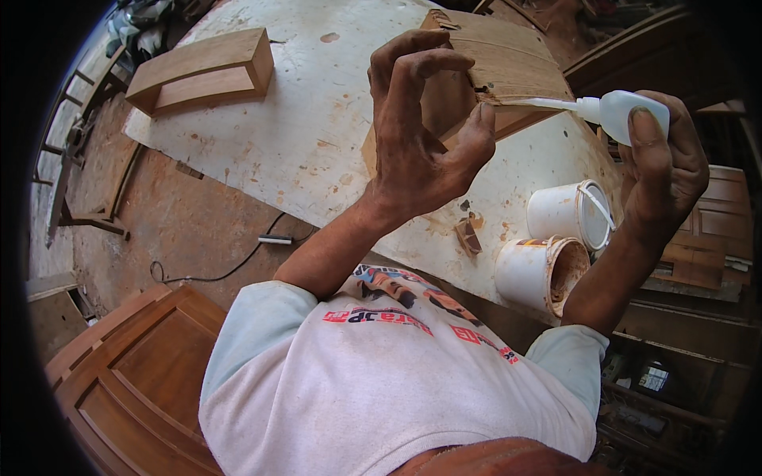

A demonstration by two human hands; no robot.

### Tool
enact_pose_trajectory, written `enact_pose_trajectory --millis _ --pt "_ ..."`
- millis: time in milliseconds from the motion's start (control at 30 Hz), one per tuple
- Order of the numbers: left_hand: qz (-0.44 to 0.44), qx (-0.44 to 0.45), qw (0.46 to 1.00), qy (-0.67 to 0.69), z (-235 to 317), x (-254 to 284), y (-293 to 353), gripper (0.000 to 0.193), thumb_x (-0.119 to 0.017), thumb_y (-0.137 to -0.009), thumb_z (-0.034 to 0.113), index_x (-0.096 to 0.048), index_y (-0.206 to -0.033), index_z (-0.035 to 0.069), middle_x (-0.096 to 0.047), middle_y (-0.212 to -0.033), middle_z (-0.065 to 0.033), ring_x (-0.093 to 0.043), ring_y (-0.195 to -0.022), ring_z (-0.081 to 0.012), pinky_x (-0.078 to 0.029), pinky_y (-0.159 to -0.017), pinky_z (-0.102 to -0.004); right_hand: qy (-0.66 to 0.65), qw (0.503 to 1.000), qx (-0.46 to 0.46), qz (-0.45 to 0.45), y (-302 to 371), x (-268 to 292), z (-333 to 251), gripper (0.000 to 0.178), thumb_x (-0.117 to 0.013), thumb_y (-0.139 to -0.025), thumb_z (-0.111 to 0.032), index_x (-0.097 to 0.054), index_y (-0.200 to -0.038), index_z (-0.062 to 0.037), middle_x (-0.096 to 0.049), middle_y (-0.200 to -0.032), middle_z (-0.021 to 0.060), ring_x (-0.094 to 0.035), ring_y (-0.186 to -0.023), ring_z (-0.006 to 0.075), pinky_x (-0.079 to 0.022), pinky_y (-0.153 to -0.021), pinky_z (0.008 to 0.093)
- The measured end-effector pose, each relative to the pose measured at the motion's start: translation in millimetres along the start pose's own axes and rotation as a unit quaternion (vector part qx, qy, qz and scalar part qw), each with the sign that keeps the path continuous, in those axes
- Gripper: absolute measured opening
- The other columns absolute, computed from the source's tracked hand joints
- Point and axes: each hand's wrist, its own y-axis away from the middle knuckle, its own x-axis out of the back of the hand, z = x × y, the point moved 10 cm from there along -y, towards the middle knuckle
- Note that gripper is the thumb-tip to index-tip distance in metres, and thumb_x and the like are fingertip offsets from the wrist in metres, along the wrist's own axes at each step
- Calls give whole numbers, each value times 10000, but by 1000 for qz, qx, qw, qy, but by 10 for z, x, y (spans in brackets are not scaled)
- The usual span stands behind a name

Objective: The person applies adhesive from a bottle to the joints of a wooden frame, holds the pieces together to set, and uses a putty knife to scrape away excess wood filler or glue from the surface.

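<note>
A small white squeeze bottle (623, 116) with a long thin nozzle is gripped in my right hand (671, 159), thumb pressed on its side. Its nozzle points left, and the tip is at the chipped edge of a wooden box (508, 51) on the table. My left hand (425, 147) is raised in front of that box with fingers curved and the thumb apart from them; I see nothing held in it. Dark, rough damage shows along the box edge between my left fingertips and thumb. Whether those fingers touch the wood I cannot tell.
On the stained white table (317, 159) stands another open wooden box (202, 75) at the far left. Two white buckets, one lidded (559, 210) and one open (528, 274), stand near the right edge. A wood scrap (468, 236) lies beside them. A panelled door (159, 369) leans at lower left.
</note>
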Motion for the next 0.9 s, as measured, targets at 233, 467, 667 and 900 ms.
enact_pose_trajectory --millis 233,467,667,900 --pt "1 7 1000 -5 1 -6 -4 411 -694 -815 79 -583 -1209 38 -499 -1319 -170 -444 -1300 -300 -371 -1096 -437 -1 1000 -3 -8 -11 -16 -8 143 -705 -925 -135 -712 -974 -1 -650 -815 -24 -526 -726 26 -411 -654 206" --pt "3 5 1000 11 -18 9 17 432 -685 -826 101 -573 -1238 33 -487 -1338 -175 -436 -1314 -295 -364 -1107 -441 3 1000 -16 3 -8 25 36 157 -706 -915 -146 -712 -970 1 -637 -804 -27 -508 -702 28 -394 -636 203" --pt "-13 5 999 45 -56 12 47 474 -618 -832 118 -556 -1290 12 -472 -1367 -185 -416 -1346 -293 -344 -1135 -446 10 1000 10 15 -8 -23 -23 162 -708 -903 -152 -719 -969 -4 -637 -792 -23 -510 -691 31 -394 -628 207" --pt "-22 0 998 52 -103 28 79 504 -584 -805 91 -555 -1299 -2 -463 -1396 -197 -416 -1360 -293 -362 -1130 -446 31 999 20 7 -22 -80 -112 165 -707 -894 -143 -721 -963 6 -652 -797 -12 -528 -701 36 -411 -634 211"
